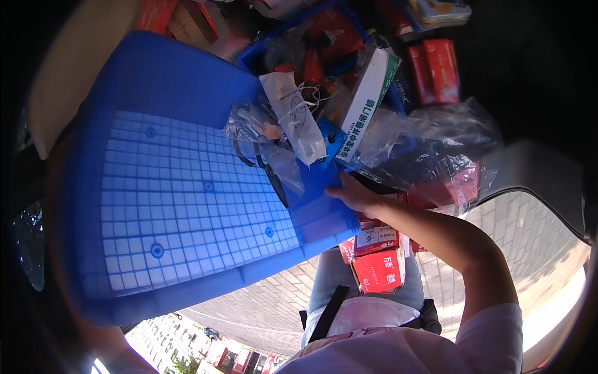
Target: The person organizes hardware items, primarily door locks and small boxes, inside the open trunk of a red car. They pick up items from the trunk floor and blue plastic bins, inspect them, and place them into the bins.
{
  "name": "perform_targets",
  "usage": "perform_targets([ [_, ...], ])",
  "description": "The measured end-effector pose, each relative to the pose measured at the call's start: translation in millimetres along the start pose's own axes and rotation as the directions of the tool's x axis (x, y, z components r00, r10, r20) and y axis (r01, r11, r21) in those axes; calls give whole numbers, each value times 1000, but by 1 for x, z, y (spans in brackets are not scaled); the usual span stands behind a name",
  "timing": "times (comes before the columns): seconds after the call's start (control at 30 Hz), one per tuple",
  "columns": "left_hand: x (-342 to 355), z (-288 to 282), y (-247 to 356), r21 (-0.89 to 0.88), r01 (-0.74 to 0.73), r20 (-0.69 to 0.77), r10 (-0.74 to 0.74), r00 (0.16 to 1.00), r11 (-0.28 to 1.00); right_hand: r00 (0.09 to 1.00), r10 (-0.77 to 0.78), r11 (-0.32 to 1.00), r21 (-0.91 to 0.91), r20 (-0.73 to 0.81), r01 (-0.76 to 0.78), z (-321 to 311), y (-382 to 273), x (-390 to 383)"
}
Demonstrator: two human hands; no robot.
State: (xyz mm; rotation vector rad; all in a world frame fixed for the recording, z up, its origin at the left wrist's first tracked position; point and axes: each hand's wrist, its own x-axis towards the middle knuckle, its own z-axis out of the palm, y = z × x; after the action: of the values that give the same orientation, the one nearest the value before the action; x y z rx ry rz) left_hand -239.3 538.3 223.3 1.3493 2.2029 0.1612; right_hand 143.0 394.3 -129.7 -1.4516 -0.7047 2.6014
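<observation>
A large blue plastic crate [180, 81] is tilted on its side, its pale gridded base [187, 199] lit from behind. My right hand [352, 194] grips its near right edge, with the fingertips over the rim. My left forearm [109, 346] reaches toward the crate's lower left corner; the hand itself is hidden. By the crate's right end are a pair of dark-handled scissors [273, 184], a clear plastic bag of small parts [255, 128] and a white paper packet [296, 115]. Just beyond lies a long white-and-green box [367, 103].
A second blue bin [283, 28] at the back holds red packages and plastic wrap. Clear plastic film [436, 140] spreads to the right. Red boxes [379, 268] stand before my legs, with more red boxes [442, 68] at the back right. Brick paving [523, 230] shows below.
</observation>
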Motion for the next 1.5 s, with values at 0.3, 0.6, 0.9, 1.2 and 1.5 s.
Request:
perform_targets([
  [0.3, -98, -37, -134, -216, 261, -45, -277, 960, 941, 984, 66, 974, -203, -165, -99, 40, -6, -21],
  [0.6, -208, -75, -251, -415, 375, -9, -416, 909, 829, 959, 144, 916, -333, -246, -223, 138, -60, -156],
  [0.9, -208, -66, -267, -440, 385, 3, -428, 904, 811, 952, 94, 841, -488, -293, -233, 127, -35, -132],
  [1.2, -214, -85, -234, -454, 427, -8, -483, 876, 782, 963, 146, 838, -490, -224, -241, 124, -65, -150],
  [1.5, -200, -65, -257, -478, 444, 11, -500, 866, 758, 944, 219, 864, -401, -247, -306, 117, -53, -136],
])
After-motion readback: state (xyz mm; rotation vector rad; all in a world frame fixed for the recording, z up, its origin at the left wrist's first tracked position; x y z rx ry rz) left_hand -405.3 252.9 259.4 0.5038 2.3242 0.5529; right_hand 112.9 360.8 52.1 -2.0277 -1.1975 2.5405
